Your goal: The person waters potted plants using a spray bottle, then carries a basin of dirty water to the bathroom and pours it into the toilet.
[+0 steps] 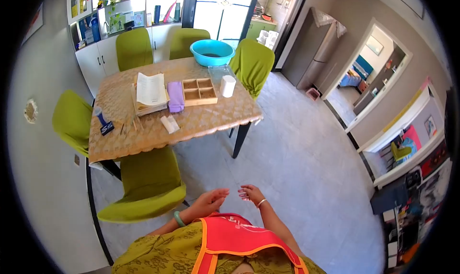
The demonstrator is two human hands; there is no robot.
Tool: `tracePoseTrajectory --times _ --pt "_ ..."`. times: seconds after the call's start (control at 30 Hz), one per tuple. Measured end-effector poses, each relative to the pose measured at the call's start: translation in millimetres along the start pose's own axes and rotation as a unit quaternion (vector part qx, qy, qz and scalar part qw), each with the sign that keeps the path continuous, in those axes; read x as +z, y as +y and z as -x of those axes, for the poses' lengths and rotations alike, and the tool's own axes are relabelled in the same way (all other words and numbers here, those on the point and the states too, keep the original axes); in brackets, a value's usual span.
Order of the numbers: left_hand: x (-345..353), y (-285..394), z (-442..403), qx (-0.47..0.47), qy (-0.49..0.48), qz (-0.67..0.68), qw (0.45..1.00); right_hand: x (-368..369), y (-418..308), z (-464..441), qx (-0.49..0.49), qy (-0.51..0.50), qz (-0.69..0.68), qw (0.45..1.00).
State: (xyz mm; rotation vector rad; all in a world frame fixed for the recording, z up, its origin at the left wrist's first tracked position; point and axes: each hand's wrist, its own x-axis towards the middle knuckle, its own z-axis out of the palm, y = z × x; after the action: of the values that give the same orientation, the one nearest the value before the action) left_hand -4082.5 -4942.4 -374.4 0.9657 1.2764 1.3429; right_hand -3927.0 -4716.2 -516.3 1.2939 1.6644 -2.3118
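My left hand [211, 202], with a green bangle at the wrist, hangs in front of my red apron [237, 235]. Its fingers are stretched out and hold nothing. Close beside it is my right hand [251, 194], wearing a pale bracelet, its fingers loosely bent and apart with nothing seen in them. The hands do not touch each other. Nearest to them stands a green-covered chair [148, 185]. Beyond it, on the patterned tablecloth [191, 125], lie a small white packet [169, 124], a purple pouch [176, 97] and a wooden divided tray [199, 92].
A stack of papers [150, 89], a white roll [228, 86], a clear plastic container [221, 74] and a blue basin [212, 58] are also on the table. Pens and a dark blue object [106, 128] lie at its left. Grey floor [302, 178] extends right toward doorways and a fridge [311, 53].
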Motion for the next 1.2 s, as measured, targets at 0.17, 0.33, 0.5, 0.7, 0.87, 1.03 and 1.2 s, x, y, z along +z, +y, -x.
tracePoseTrajectory --times 0.17,0.33,0.5,0.7,0.87,1.03,1.2 --pt "-47 40 -86 0.081 0.063 -0.073 0.992 -53 -133 -91 -0.066 0.009 0.012 0.998" --pt "-89 50 -124 0.026 0.203 -0.027 0.979 -88 -268 -189 -0.162 0.000 -0.016 0.987" --pt "-112 42 -154 -0.018 0.350 0.004 0.937 -101 -426 -349 -0.244 -0.042 0.057 0.967" --pt "-109 18 -232 -0.043 0.568 0.161 0.806 -54 -567 -525 -0.217 -0.049 -0.094 0.970" --pt "-99 41 -289 -0.113 0.614 0.160 0.764 -29 -592 -655 -0.098 -0.020 -0.166 0.981" --pt "-85 30 -306 -0.117 0.676 0.192 0.702 -13 -590 -704 -0.024 -0.047 -0.201 0.978" --pt "-65 26 -320 -0.110 0.708 0.220 0.662 -5 -607 -723 0.029 -0.071 -0.149 0.986"
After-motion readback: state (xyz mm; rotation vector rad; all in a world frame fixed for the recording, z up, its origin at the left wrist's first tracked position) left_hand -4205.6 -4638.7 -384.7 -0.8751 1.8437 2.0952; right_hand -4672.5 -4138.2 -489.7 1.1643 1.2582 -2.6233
